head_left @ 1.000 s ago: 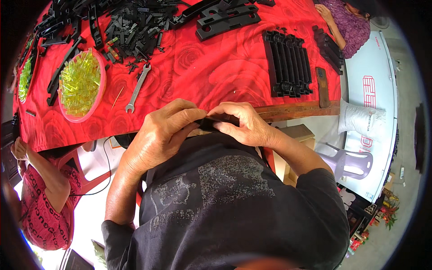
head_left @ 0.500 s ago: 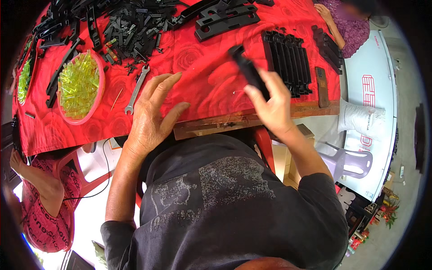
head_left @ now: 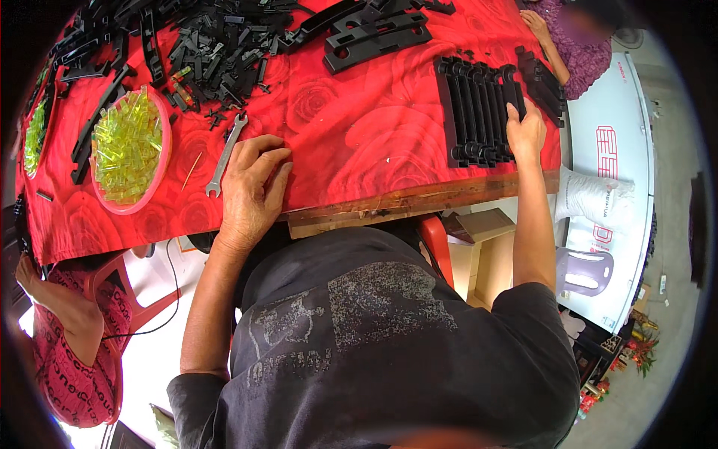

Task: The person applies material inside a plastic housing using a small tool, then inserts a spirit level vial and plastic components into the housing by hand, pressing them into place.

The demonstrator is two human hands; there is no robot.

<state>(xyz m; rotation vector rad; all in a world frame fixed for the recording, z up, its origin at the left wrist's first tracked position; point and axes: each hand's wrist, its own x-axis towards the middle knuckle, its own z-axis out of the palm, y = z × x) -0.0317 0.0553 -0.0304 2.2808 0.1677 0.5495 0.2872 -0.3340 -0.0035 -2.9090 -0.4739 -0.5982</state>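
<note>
My right hand [head_left: 528, 136] grips a long black plastic bar [head_left: 512, 93] at the right end of a row of similar black bars [head_left: 475, 112], laid side by side on the red cloth. The fingers cover the near part of that bar. At the table's front edge rests my left hand [head_left: 253, 191], empty, its fingers loosely bent and apart. Just left of it lies an open-end wrench [head_left: 227, 155], with a thin wooden stick [head_left: 191, 170] beyond.
A pink basin [head_left: 167, 150] of yellow-green clear pieces stands at the left. Small black parts [head_left: 217, 56] are heaped behind it. Larger black parts [head_left: 378, 39] lie at the back. A person in purple [head_left: 583, 52] sits far right; another in pink [head_left: 78, 352] sits left.
My right hand has carried the black bar rightward to the end of the row. My left hand has settled lower, its fingers more bent.
</note>
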